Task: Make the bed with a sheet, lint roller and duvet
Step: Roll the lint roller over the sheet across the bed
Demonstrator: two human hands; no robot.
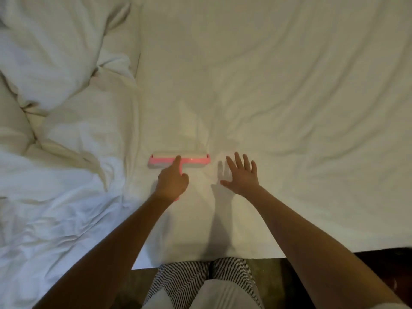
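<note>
Left hand [172, 182] grips pink lint roller [179, 160] near the bed's front edge; right hand [242, 175] splayed flat on sheet [289, 97]. Roll straight, overlap strokes, keep fabric taut.

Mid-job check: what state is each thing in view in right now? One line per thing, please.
lint roller: lying head-down on the sheet, handle held.
left hand: grips the roller's handle, index finger stretched onto its head.
right hand: open, fingers spread, right of the roller; contact with the sheet unclear.
sheet: spread out, wrinkled.
duvet: bunched up on the left, not spread.
</note>
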